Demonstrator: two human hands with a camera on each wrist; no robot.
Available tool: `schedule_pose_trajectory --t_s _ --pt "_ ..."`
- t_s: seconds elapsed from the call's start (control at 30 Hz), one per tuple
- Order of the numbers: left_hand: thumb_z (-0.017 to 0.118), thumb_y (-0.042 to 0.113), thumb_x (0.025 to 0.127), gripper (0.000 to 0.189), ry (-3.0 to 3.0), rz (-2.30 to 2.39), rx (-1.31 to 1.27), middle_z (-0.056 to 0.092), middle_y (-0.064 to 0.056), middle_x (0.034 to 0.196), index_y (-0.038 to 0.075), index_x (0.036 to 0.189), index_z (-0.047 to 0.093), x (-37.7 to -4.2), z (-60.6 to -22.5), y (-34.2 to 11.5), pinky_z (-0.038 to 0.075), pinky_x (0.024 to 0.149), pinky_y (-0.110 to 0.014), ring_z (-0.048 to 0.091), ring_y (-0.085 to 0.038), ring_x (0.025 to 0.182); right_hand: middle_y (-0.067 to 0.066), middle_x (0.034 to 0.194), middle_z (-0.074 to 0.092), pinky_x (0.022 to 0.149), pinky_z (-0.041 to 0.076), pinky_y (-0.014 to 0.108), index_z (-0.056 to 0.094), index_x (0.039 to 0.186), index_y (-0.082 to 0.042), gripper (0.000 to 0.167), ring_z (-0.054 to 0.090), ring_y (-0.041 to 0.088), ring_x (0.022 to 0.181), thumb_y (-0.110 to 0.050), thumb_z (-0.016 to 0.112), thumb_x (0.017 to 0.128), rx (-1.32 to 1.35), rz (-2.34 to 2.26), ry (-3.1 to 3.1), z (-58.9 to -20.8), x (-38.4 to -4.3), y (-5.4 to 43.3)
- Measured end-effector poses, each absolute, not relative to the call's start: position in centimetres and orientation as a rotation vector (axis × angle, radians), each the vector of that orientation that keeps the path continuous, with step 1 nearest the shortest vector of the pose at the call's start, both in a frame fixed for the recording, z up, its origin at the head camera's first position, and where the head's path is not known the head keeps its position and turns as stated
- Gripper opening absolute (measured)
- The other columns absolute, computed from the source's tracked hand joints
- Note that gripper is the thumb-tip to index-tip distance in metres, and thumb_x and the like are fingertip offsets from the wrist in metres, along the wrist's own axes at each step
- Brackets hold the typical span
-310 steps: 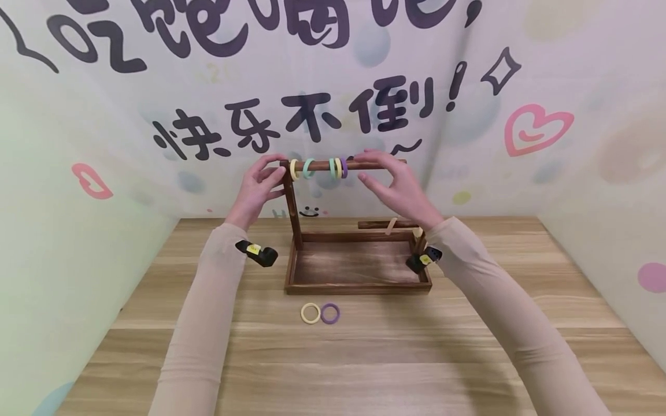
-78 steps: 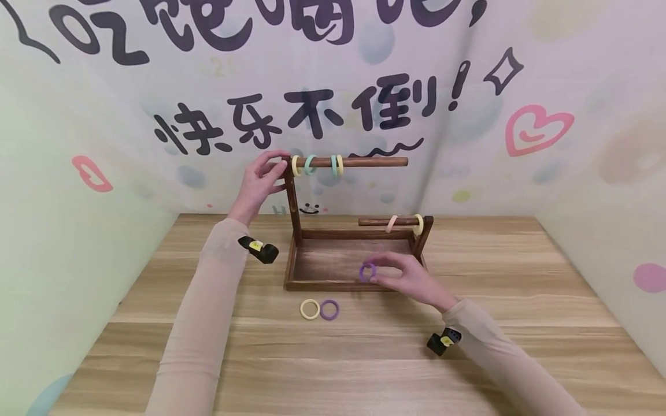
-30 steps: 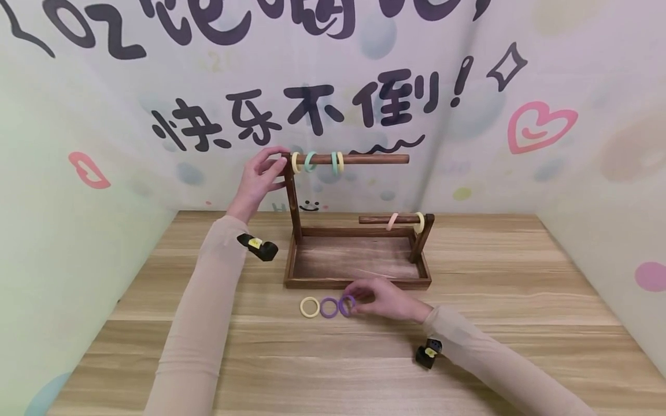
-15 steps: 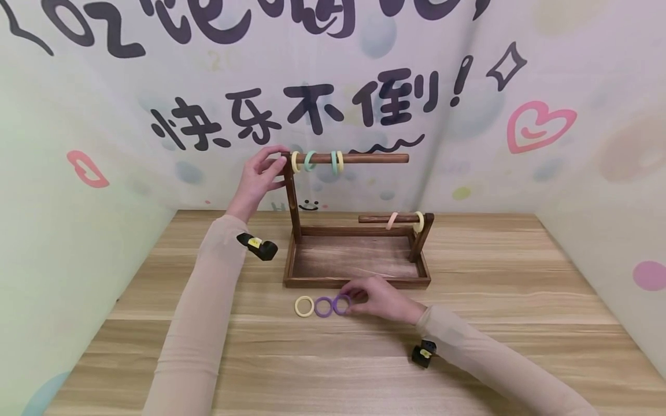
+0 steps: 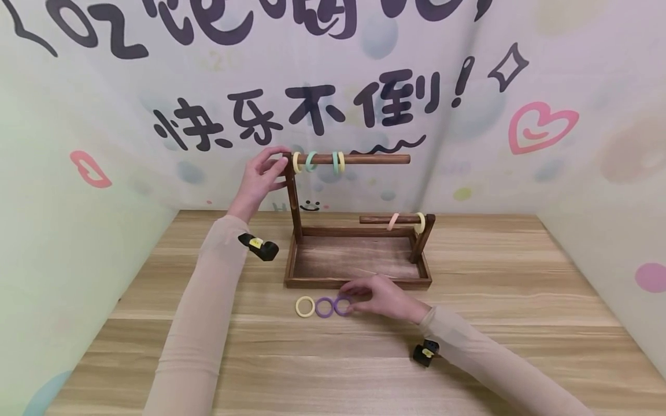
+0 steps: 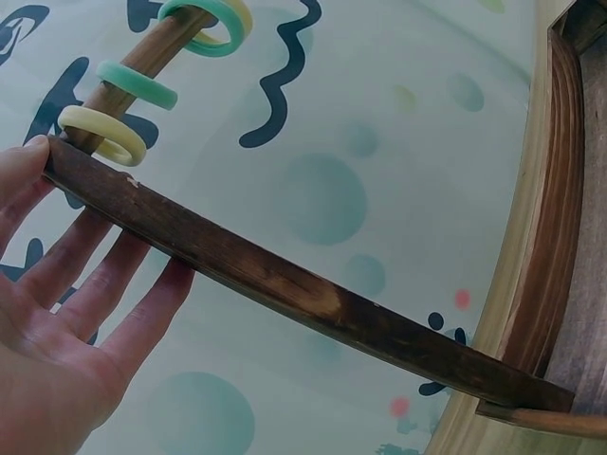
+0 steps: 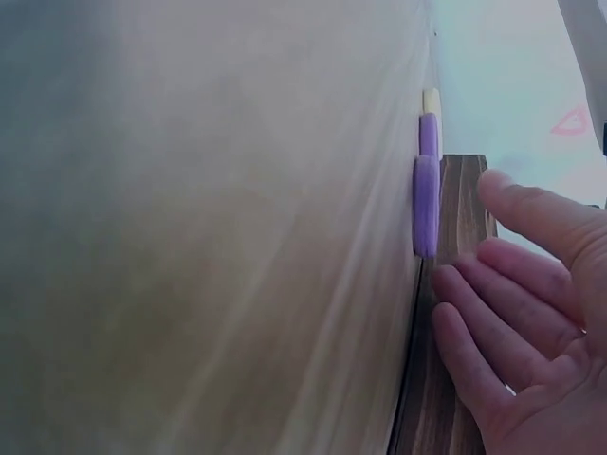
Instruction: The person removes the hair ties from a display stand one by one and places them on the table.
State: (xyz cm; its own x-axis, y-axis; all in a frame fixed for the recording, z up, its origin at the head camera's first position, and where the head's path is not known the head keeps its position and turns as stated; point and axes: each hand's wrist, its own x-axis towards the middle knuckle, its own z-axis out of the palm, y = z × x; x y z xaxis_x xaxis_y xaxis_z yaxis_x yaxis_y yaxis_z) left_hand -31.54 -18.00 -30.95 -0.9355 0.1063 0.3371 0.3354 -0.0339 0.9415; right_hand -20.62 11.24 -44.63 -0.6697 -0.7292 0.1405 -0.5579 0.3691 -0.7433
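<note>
Right wrist: fingers (image 7: 488,318) spread beside nearest purple ring (image 7: 427,207), tray edge (image 7: 463,199) close; left fingers (image 6: 142,327) pinch post (image 6: 275,284).

Downward head and 2 close wrist views share the tray (image 5: 317,283).

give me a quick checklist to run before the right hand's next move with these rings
1. Left hand steadying the tall post: ok, gripping its top.
2. Flat yellow ring, middle purple ring and right purple ring lying on the table: ok, in a row.
3. Right hand clear of the right purple ring: cannot tell, fingertips very close, contact unclear.
4. Four rings secure round the upper rod: ok.
5. Pink ring and pale-yellow ring round the lower rod: ok.
</note>
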Motion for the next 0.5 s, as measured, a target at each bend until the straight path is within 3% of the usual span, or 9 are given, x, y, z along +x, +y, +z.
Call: schedule_pose_trajectory --t_s 0.5 --pt "0.06 0.021 0.097 0.025 -2.071 -2.104 -0.475 0.062 -0.014 0.111 0.014 0.121 0.061 -31.7 -31.0 -18.1 0.053 0.087 -0.046 0.063 -0.022 0.098 0.007 0.118 0.066 0.096 0.046 0.034 0.065 0.119 -0.003 0.038 0.061 0.021 0.109 -0.009 0.076 0.083 -1.132 -1.207 2.476 -43.0 -20.7 11.5"
